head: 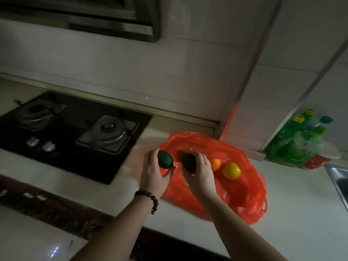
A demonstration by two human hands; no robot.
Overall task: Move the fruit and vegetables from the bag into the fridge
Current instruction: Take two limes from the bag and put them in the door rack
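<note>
Fingers of my left hand (153, 171) curl round a dark green fruit (165, 159), thumb under it, just left of centre frame. At far left the hob (71, 132) sits dark and unused on the counter (293, 200). To the right of that fruit, my right hand (200, 171) grips a second dark fruit (189, 162), longer and darker, fingers wrapped over its top. Both fruits are held just above the red bag (244, 185), which lies flattened and open on the counter at centre right. Further right on the bag lie an orange (216, 164), partly hidden behind my right hand, and a yellow fruit (231, 170) just beside it. Green bottles (295, 144) stand at the right edge.

I judge this the pick-up step: two pieces in hand, at least two left. No fridge is in view, so next I must turn and carry these to it, with one hand freed for its door.
</note>
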